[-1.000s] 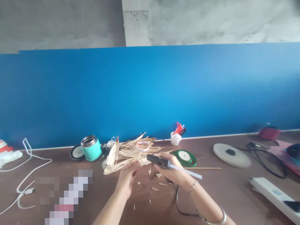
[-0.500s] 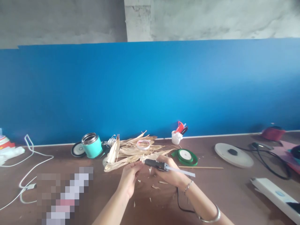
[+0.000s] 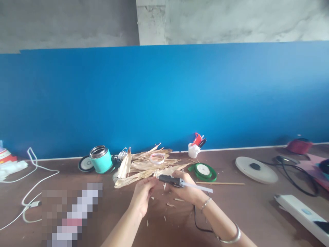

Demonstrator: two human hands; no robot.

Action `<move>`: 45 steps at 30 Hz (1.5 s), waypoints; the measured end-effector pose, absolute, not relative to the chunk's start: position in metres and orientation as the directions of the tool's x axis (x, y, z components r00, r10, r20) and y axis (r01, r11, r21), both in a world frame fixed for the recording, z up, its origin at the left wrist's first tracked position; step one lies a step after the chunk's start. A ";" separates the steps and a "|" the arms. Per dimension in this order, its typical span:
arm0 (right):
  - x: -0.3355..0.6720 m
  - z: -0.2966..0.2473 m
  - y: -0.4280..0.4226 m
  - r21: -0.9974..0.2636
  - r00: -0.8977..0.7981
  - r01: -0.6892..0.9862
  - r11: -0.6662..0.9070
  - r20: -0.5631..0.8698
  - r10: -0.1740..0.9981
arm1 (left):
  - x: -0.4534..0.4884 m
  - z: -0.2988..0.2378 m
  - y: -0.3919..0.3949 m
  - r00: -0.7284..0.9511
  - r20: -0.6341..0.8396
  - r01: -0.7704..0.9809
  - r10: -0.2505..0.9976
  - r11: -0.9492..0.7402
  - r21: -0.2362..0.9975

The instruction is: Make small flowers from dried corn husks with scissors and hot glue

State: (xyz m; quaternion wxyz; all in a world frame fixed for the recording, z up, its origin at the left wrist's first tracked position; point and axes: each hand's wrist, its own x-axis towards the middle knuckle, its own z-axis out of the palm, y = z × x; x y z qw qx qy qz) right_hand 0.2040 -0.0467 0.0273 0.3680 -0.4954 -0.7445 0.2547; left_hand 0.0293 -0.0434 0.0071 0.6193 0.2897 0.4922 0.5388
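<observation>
My right hand [image 3: 186,188] is wrapped round a black hot glue gun [image 3: 169,180], whose nozzle points left. A translucent glue stick [image 3: 197,187] juts from its back end. Right at the nozzle, my left hand [image 3: 144,192] pinches with thumb and forefinger; a small pale bit shows at the fingertips, but I cannot make out what it is. Just beyond both hands lies a heap of dried corn husks [image 3: 144,166], with a roll of pale tape [image 3: 156,158] on top. Small husk scraps [image 3: 171,204] are scattered below the hands.
To the right lie a green ribbon spool [image 3: 205,171], a thin wooden stick [image 3: 223,183], a round pale lid [image 3: 254,171] and a white power strip [image 3: 303,212]. Behind stands a white cup [image 3: 193,151] with tools. On the left are a turquoise flask [image 3: 102,163] and white cable [image 3: 33,192].
The glue stick's back end sticks out slightly less far from the glue gun. Both hands hold almost the same position.
</observation>
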 end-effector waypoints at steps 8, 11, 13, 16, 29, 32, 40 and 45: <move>0.204 0.030 -0.047 -0.737 -0.229 0.575 0.355 0.272 0.935 | 0.028 0.007 -0.043 -0.028 -0.324 -0.417 0.946 0.283 0.864; 0.204 0.032 -0.047 -0.735 -0.227 0.580 0.352 0.269 0.936 | 0.029 0.009 -0.044 -0.023 -0.327 -0.424 0.945 0.287 0.859; 0.204 0.032 -0.047 -0.721 -0.222 0.593 0.358 0.281 0.934 | 0.029 0.009 -0.045 -0.015 -0.327 -0.424 0.945 0.290 0.858; 0.205 0.031 -0.046 -0.703 -0.217 0.608 0.369 0.300 0.929 | 0.029 0.009 -0.045 0.005 -0.320 -0.426 0.947 0.291 0.856; 0.206 0.025 -0.045 -0.743 -0.186 0.596 0.304 0.241 0.953 | 0.028 0.004 -0.044 0.018 -0.325 -0.505 0.945 0.289 0.813; 0.207 0.025 -0.046 -0.741 -0.186 0.597 0.309 0.247 0.951 | 0.028 0.004 -0.043 0.026 -0.339 -0.523 0.940 0.302 0.797; 0.208 0.018 -0.043 -0.714 -0.207 0.603 0.357 0.293 0.934 | 0.029 0.003 -0.043 0.035 -0.355 -0.534 0.934 0.318 0.784; 0.207 0.019 -0.044 -0.706 -0.185 0.625 0.334 0.282 0.941 | 0.030 0.006 -0.044 0.035 -0.356 -0.526 0.934 0.321 0.788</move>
